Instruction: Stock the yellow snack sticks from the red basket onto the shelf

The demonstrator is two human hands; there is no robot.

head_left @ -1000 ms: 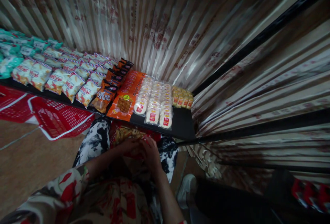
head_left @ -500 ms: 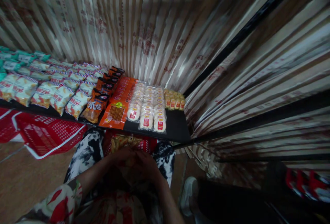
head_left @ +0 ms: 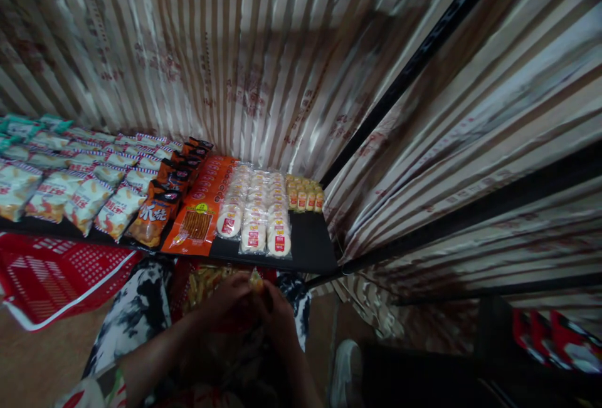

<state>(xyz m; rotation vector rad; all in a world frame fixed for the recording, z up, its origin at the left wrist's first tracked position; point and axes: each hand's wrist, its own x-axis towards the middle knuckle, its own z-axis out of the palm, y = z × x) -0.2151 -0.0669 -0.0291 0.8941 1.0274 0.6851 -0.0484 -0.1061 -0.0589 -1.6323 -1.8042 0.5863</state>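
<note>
Down low, both hands meet over the person's lap: the left hand [head_left: 226, 298] and the right hand [head_left: 277, 308] are pressed close together, fingertips pinched on a small yellowish snack packet [head_left: 256, 281] lifted just clear of a red basket of similar packets [head_left: 202, 282] that sits between the knees; the light is too dim to tell which hand bears most of the grip. To my eye the packet has been picked from the basket and is being readied for the row, so the next move would call for carrying it up and forward to the bare black shelf surface [head_left: 310, 246] beside the row of small yellow packets [head_left: 305, 195]. On that shelf lie clear packs of round white rice crackers [head_left: 254, 210], long orange snack bags [head_left: 200, 210] and dark orange bags [head_left: 155, 214]. Striped beige curtains [head_left: 263, 63] hang behind, and a red plastic crate [head_left: 56, 270] rests on the floor at the left
</note>
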